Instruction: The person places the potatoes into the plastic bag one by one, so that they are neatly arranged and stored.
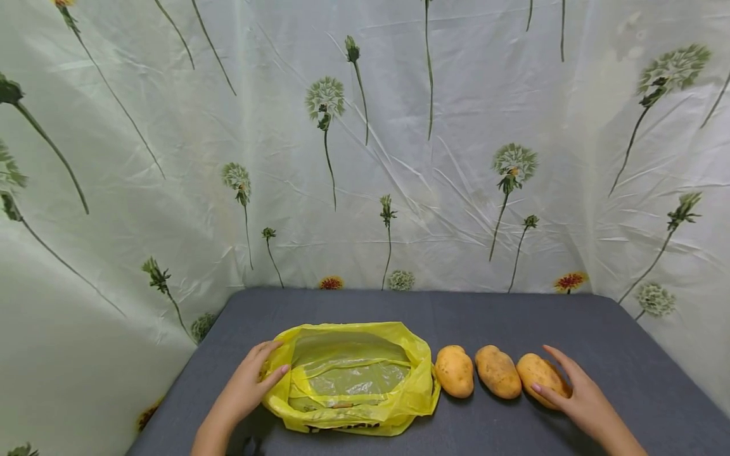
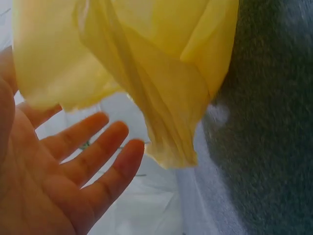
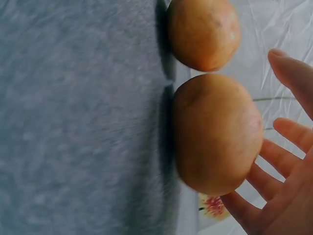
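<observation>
A bright yellow plastic bag (image 1: pixel 422 383) sits on a dark grey worktop (image 1: pixel 485 437), its wide mouth open and facing upward, with dark lettering (image 1: pixel 365 426) partly visible on its near side. The person's left hand (image 1: pixel 248 383) is at the bag's left rim, fingers (image 2: pixel 100 147) spread and loosely bent, thumb overlapping the rim; the left wrist view shows them apart from one another beside the hanging plastic.

Right of the bag, three potatoes stand in a row: the left potato (image 1: pixel 455 372) just beside the bag, the middle potato (image 1: pixel 498 372) next, then the right potato (image 1: pixel 535 367). The right hand (image 1: pixel 584 396) is at this last one, fingers spread around its right side. In the right wrist view the fingertips reach behind the potato and the thumb stands clear of it; whether the fingers touch it, I cannot tell.

Behind the worktop hangs a pale, creased sheet (image 1: pixel 365 171) printed with long-stemmed flowers (image 1: pixel 325 101).
</observation>
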Action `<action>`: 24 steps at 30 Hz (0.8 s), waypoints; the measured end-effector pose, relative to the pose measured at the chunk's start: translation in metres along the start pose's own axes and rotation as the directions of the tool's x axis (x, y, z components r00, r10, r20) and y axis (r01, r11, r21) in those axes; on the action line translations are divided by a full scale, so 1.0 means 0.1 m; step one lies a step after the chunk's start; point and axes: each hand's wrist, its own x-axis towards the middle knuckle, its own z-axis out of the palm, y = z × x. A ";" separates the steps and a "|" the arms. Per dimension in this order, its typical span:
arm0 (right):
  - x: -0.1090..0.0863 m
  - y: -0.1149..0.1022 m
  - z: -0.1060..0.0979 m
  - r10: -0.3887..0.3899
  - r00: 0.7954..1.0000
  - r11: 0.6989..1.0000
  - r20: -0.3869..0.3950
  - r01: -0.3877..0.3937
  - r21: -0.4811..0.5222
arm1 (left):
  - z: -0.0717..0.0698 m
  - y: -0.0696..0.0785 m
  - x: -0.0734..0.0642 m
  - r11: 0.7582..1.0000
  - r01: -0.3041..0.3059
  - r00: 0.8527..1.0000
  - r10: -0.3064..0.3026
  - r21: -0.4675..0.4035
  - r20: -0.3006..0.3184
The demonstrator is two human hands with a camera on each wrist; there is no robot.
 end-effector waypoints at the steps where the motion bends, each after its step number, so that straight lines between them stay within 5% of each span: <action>1: 0.00 0.02 0.01 0.020 1.000 1.000 0.007 -0.020 0.016 | -0.01 -0.01 -0.01 1.000 0.009 1.000 -0.009 -0.017 0.005; 15: -0.04 0.21 0.11 0.079 0.997 0.989 0.018 -0.080 0.128 | -0.05 -0.11 -0.02 0.971 0.121 0.990 -0.103 -0.208 0.092; 24: -0.05 0.23 0.12 0.121 0.992 0.987 -0.018 -0.118 0.105 | -0.06 -0.15 -0.03 0.946 0.094 0.987 -0.047 -0.310 0.153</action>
